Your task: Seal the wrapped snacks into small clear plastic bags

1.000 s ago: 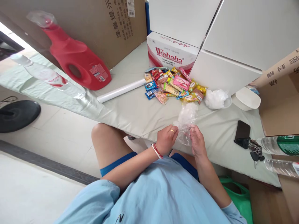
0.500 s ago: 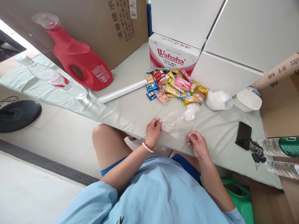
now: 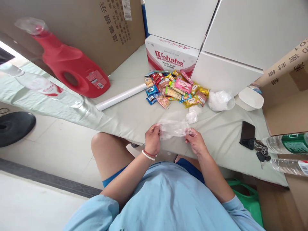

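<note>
My left hand (image 3: 152, 140) and my right hand (image 3: 196, 141) both pinch a thin clear plastic bag (image 3: 173, 127), stretched between them just above the near edge of the pale cloth-covered table (image 3: 134, 118). A small crumpled bit of clear plastic (image 3: 193, 115) lies just beyond the bag. Farther back sits a pile of several colourful snack packets (image 3: 176, 89). A red-and-white bead bracelet is on my left wrist.
A white roll (image 3: 121, 96), a red detergent jug (image 3: 69, 69) and a clear water bottle (image 3: 45, 89) lie at the left. A Wahaha carton (image 3: 172, 57) and white boxes stand behind. A bowl of plastic (image 3: 220, 101), white bowl (image 3: 250, 99), phone (image 3: 247, 134), keys (image 3: 261, 152) and bottles (image 3: 287, 144) are right.
One second ago both hands held the bag bunched upright; then the hands spread apart with the bag laid out; now they have come closer, holding it stretched between them.
</note>
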`<state>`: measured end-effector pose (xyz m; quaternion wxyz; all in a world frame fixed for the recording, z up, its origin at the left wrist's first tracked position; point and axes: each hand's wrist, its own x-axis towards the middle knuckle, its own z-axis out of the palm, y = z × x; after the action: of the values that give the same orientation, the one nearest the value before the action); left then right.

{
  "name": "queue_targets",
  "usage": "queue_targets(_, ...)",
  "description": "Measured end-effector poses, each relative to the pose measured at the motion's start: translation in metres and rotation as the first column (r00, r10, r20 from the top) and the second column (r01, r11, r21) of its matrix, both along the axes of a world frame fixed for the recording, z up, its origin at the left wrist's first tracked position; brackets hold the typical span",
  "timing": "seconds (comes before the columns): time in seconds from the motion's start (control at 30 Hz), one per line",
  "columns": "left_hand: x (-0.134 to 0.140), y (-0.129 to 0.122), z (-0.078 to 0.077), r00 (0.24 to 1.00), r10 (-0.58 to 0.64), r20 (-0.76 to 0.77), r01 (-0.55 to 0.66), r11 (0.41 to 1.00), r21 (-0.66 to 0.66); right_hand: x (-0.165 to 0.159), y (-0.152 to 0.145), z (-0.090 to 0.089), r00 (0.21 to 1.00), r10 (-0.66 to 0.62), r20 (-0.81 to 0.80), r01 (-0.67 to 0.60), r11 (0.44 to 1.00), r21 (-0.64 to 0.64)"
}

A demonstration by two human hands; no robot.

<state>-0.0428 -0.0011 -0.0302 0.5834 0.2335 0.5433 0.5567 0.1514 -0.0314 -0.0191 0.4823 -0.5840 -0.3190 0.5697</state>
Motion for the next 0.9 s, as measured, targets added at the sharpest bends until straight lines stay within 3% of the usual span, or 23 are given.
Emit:
queue_targets(0.1, -0.009, 0.012, -0.001, 0.983, 0.021, 0.180, 0.002, 0.992, -0.125, -0.001, -0.020, -0.001, 0.999, 0.009, -0.053, -0.012, 0.998, -0.062)
queue_targets(0.27, -0.005, 0.012, 0.005, 0.975, -0.016, 0.222, 0.053, 0.986, -0.160, -0.006, -0.041, -0.001, 0.999, -0.027, 0.026, 0.028, 0.999, -0.036)
queue_targets(0.5, 0.015, -0.011, 0.017, 0.964, -0.247, 0.101, 0.250, 0.968, -0.012, -0.008, 0.001, -0.001, 0.998, -0.052, 0.037, 0.051, 0.998, 0.047)
queue_targets(0.6, 0.007, -0.010, 0.012, 0.978, -0.187, 0.088, 0.189, 0.982, -0.014, -0.005, 0.011, 0.000, 0.990, -0.138, 0.000, 0.138, 0.986, 0.091)
queue_targets(0.77, -0.008, 0.000, 0.000, 0.999, -0.038, -0.021, 0.037, 0.999, -0.034, -0.004, -0.002, 0.002, 0.984, -0.114, -0.137, 0.126, 0.989, 0.082)
queue_targets(0.9, -0.010, 0.003, 0.003, 0.983, -0.146, 0.113, 0.146, 0.989, 0.011, -0.004, -0.015, 0.008, 0.971, -0.094, -0.220, 0.101, 0.995, 0.022)
